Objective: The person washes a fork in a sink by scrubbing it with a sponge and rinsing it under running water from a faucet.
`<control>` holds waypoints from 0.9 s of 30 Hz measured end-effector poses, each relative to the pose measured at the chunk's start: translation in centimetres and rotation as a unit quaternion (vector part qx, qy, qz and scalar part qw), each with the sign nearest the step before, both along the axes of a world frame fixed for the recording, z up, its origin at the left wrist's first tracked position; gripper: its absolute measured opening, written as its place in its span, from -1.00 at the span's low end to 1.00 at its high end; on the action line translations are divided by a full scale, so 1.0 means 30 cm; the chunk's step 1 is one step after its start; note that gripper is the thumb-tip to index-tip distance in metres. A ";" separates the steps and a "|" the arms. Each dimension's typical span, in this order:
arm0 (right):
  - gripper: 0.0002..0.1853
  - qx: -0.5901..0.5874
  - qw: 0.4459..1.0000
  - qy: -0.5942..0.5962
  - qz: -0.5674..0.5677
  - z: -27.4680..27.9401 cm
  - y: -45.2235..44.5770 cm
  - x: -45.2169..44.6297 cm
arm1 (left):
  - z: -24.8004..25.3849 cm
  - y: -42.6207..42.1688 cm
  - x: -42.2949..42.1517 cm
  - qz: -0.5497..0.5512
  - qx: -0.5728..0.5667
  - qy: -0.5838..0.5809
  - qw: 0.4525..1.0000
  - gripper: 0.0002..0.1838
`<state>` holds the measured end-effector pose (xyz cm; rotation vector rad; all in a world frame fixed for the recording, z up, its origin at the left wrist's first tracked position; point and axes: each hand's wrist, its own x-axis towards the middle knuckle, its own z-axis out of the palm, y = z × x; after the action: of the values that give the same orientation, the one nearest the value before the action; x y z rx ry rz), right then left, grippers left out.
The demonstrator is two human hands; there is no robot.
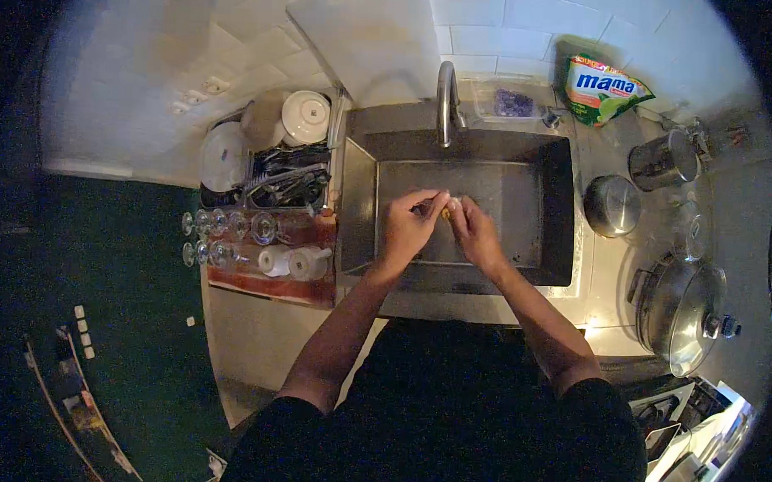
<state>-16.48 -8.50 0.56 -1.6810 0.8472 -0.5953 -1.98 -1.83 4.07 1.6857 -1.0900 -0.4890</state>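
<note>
Over the dark sink (458, 254), both of my hands meet at the fingertips, just in front of the tap (446, 103). My left hand (408, 232) is closed in a pinch, thumb and index finger together. Opposite it, my right hand (477, 236) is closed too, its fingertips nearly touching the left ones. A small yellowish thing (446, 213) shows between the fingertips of the two hands; it is too small to name. Fingers hide most of it.
Left of the sink, a rack holds bowls (306, 117) and cutlery (288, 176); glasses (266, 228) and white cups (307, 262) stand on a red mat. At right are a steel pot (612, 206) and a lidded pot (696, 316). Behind stands a green pouch (602, 91).
</note>
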 end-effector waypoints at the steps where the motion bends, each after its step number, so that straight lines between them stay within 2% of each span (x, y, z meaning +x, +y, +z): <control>1: -0.63 0.005 1.000 0.003 0.003 -0.005 0.003 -0.005 | 0.011 0.002 -0.004 -0.003 0.002 -0.004 1.000 -0.80; 5: -0.63 0.050 0.998 -0.027 0.022 -0.094 0.011 -0.017 | 0.039 0.006 -0.002 -0.021 -0.016 -0.069 0.997 -0.82; 8: -0.63 0.046 0.998 -0.016 0.033 -0.010 0.010 -0.047 | 0.047 0.007 -0.012 -0.013 -0.030 -0.071 0.997 -0.83; 11: -0.54 0.057 0.998 -0.002 0.042 0.009 0.001 -0.081 | 0.075 0.009 -0.024 0.016 -0.022 -0.092 0.995 -0.83; 14: -0.52 0.193 0.977 0.056 0.075 0.049 -0.014 -0.114 | 0.073 -0.001 -0.022 0.047 -0.053 -0.032 0.997 -0.84; 17: -0.54 0.211 0.974 0.030 0.071 0.059 -0.009 -0.113 | 0.075 -0.002 -0.025 0.043 -0.068 -0.092 0.992 -0.82; 20: -0.58 0.115 0.990 -0.039 0.068 0.022 -0.005 -0.082 | 0.074 0.009 -0.045 0.033 -0.036 -0.077 0.996 -0.82; 23: -0.62 0.116 0.989 -0.093 0.027 0.074 0.011 -0.052 | 0.037 0.015 -0.067 0.036 -0.032 -0.058 0.997 -0.82; 27: -0.66 0.084 0.993 -0.053 0.063 0.041 0.003 -0.055 | 0.027 0.013 -0.069 0.027 -0.053 -0.072 0.996 -0.81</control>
<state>-18.12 -8.41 1.79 -1.5229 0.6910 -0.5075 -4.06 -1.43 4.86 1.6731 -1.1498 -0.2733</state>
